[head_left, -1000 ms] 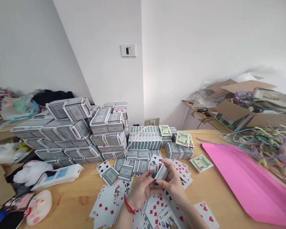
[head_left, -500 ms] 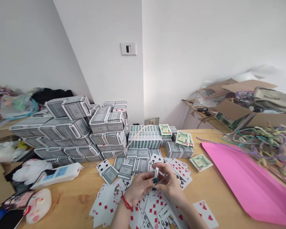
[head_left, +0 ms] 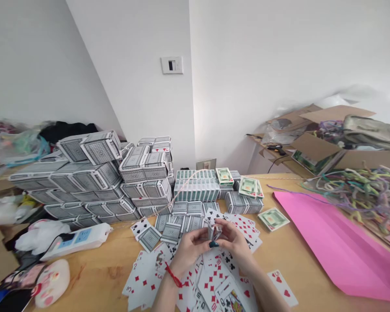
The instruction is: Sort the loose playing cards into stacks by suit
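Both hands meet over the loose cards, their fingers curled around a bent playing card (head_left: 211, 232). My left hand (head_left: 191, 250), with a red string on its wrist, grips the card's left side. My right hand (head_left: 236, 243) closes on it from the right. The thumbs, with dark green nails, come together at the near edge, and fingers hide much of the card. Face-up playing cards (head_left: 211, 284) spread under my forearms, and several face-down cards (head_left: 149, 239) lie beyond my left hand. A five of hearts (head_left: 281, 288) rests apart at the right.
Blocks covered with grey card backs (head_left: 100, 148) are piled high at the left. Behind my hands stand a striped block (head_left: 196, 186) and green card boxes (head_left: 273, 219). A power strip (head_left: 74, 242) lies left; pink paper (head_left: 331, 255) and tangled fuzzy strands (head_left: 360, 199) lie right.
The bent card has turned and come lower between my hands. My right fingers have drawn down around it, and the thumbs have closed together. The camera view has shifted slightly.
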Tool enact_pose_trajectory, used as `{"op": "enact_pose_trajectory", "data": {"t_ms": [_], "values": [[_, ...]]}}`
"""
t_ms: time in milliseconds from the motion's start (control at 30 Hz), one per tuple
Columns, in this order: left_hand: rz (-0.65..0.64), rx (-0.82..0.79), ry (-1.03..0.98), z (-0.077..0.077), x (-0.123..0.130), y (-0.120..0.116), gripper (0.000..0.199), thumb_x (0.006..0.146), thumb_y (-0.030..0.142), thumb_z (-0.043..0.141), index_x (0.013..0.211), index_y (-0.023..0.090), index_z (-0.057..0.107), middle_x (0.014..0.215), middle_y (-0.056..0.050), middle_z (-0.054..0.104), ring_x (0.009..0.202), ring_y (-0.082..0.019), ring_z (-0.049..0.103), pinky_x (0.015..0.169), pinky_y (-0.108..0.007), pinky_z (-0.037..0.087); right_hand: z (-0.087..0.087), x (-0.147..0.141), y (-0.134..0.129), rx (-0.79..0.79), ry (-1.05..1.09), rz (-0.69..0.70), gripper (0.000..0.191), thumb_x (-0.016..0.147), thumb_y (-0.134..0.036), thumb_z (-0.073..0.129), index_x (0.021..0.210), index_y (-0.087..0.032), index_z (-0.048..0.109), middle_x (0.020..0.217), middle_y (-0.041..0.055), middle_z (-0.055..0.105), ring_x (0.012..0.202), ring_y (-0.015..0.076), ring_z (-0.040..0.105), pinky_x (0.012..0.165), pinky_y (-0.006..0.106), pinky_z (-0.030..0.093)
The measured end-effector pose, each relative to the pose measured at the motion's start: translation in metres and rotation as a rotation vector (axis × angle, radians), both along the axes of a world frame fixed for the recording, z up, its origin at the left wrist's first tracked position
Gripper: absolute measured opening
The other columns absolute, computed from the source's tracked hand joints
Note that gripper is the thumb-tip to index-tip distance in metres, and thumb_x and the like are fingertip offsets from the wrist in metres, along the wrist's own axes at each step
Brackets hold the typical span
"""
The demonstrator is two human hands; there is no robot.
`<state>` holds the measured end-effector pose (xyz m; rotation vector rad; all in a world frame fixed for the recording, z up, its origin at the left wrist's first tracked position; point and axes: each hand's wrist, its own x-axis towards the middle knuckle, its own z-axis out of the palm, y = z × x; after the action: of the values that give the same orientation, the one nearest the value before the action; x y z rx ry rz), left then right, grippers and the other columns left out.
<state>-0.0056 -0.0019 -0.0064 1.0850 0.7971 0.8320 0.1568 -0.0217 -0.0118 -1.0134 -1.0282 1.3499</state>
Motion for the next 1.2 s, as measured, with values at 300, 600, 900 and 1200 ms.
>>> {"op": "enact_pose_trajectory", "data": {"t_ms": [300, 600, 900, 1200], "values": [[0.029, -0.001, 0.016, -0.004, 0.006, -0.002, 0.055, 0.053, 0.020, 0.078, 0.105, 0.012, 0.061, 0.103, -0.013, 0.065, 0.095, -0.027, 0.060, 0.084, -0.041, 0.047, 0.013, 0.000, -0.006, 0.016, 0.104, 0.017, 0.054, 0.064, -0.038, 0.070, 0.114, -0.025, 0.051, 0.113, 0.0108, 0.058, 0.102, 0.0275, 0.054, 0.088, 0.045, 0.041], [-0.004, 0.190, 0.175, 0.002, 0.010, -0.010, 0.047, 0.063, 0.015, 0.066, 0.109, 0.015, 0.057, 0.105, -0.009, 0.062, 0.084, -0.019, 0.062, 0.073, -0.031, 0.053, 0.008, 0.000, -0.006, 0.058, 0.224, 0.123, 0.063, 0.067, -0.030, 0.067, 0.123, -0.027, 0.039, 0.125, 0.0116, 0.049, 0.108, 0.0268, 0.049, 0.087, 0.041, 0.041], [0.157, 0.522, 0.520, -0.006, 0.010, -0.012, 0.053, 0.067, 0.017, 0.060, 0.118, 0.024, 0.049, 0.123, -0.008, 0.047, 0.080, -0.015, 0.061, 0.072, -0.030, 0.055, 0.007, -0.003, -0.005, -0.037, 0.289, 0.131, 0.051, 0.070, -0.030, 0.059, 0.120, -0.024, 0.050, 0.127, 0.0086, 0.050, 0.112, 0.0284, 0.046, 0.086, 0.040, 0.040], [0.254, 0.696, 0.732, -0.006, 0.015, -0.017, 0.046, 0.072, 0.021, 0.056, 0.117, 0.025, 0.047, 0.118, -0.006, 0.051, 0.081, -0.016, 0.061, 0.077, -0.030, 0.053, 0.004, -0.005, -0.001, 0.019, -0.319, -0.074, 0.035, 0.080, -0.044, 0.047, 0.079, -0.016, 0.068, 0.075, 0.0050, 0.062, 0.078, 0.0223, 0.055, 0.074, 0.031, 0.041]]}}
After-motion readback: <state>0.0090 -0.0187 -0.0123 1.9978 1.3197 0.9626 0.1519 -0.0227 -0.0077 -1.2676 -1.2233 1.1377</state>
